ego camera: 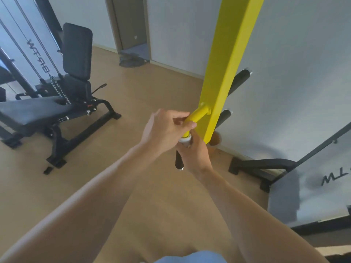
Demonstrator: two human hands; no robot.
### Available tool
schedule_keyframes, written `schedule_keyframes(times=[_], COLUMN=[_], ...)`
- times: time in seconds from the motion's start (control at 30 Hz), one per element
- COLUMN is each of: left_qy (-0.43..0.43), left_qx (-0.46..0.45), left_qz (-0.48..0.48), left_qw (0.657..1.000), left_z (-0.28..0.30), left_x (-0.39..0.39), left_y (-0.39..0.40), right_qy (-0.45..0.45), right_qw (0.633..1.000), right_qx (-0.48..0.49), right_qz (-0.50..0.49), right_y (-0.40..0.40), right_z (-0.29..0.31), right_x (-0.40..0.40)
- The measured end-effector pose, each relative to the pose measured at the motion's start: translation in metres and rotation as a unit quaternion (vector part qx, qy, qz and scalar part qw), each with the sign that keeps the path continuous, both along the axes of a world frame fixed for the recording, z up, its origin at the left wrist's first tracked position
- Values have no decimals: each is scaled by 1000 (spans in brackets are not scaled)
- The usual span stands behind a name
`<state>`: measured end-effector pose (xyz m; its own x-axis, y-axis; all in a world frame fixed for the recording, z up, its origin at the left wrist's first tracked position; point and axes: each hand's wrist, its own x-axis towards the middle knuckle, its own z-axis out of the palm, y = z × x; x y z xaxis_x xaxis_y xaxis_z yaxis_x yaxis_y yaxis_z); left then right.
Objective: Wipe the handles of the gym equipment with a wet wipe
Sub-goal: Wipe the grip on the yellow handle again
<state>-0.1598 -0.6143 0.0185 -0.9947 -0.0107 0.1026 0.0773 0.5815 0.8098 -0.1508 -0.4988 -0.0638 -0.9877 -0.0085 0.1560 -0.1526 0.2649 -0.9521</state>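
Both hands are closed around one short yellow metal peg handle (198,115) that sticks out of the tall yellow square steel post (226,73). The left hand (163,130) curls over the upper part of the peg, fingers wrapped round it and thumb across, probably to steady the bar while the other hand works. The right hand (195,150) grips the peg's outer end from below, and a bit of white crumpled wet wipe (185,139) shows between its fingers and the metal, bunched there so that a squeeze and a twist would rub the cloth all round the tip. How much of the wipe lies inside the palm cannot be told. Bare forearms reach up from the bottom of the view, over a strip of pale blue clothing (191,258).

Just below the right hand hangs a black foam-covered peg with a chrome cap (179,161), and two more black padded pegs (240,80) jut from the far side of the post, toward the white wall; these look like further handles yet to be wiped. Judging by this, the task is partway through.

Farther off on the tan floor stands a black padded adjustable weight bench (62,103) in front of a cable machine (28,44), and beyond it a grey doorway (131,23)
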Motion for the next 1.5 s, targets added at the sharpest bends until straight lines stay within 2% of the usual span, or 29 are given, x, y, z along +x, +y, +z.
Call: schedule_keyframes(times=[0.07,0.17,0.27,0.43,0.63,0.7,0.83,0.9,0.97,1.03,1.17,1.2,1.23,1.33,1.37,1.43,1.5], left_qy=[-13,-8,2,10,21,17,17,15,18,21,29,29,25,12,13,18,22], left_qx=[-38,-43,-61,-69,-60,-58,-43,-41,-38,-30,-39,-41,-42,-36,-31,-28,-25], left_qz=[3,4,11,40,51,45,34,35,33,32,23,22,23,25,25,22,20], left_qw=[999,999,998,997,997,997,998,998,999,999,999,999,999,999,999,999,999], left_z=[0,-4,-5,-7,-10,-11,-11,-12,-14,-15,-15,-15,-16,-16,-17,-17,-18], left_x=[-2,-2,-1,-1,0,2,2,2,2,4,5,5,5,3,4,6,7], left_y=[3,7,11,10,7,10,11,10,9,10,11,10,10,10,10,12,12], right_qy=[11,2,-6,-85,-22,-50,-171,-132,-58,-49,-214,-223,-200,-41,-21,-76,-201], right_qw=[999,999,999,996,999,998,985,991,998,996,977,974,979,998,998,995,979], right_qx=[-36,-53,-36,25,-34,-29,19,24,-21,-66,19,31,30,-43,-65,-57,9], right_qz=[-8,-8,-8,2,1,-10,-14,-18,-19,-22,-8,-12,-19,-15,-16,-21,-19], right_y=[-1,-3,-1,0,-4,-3,3,4,1,0,4,5,5,3,2,5,8], right_z=[1,-12,-27,-40,0,-20,-56,-47,-28,-28,-69,-71,-66,-32,-27,-42,-74], right_x=[-3,-6,-11,-9,-18,-14,-4,-7,-12,-16,-1,1,-1,-14,-17,-14,-1])
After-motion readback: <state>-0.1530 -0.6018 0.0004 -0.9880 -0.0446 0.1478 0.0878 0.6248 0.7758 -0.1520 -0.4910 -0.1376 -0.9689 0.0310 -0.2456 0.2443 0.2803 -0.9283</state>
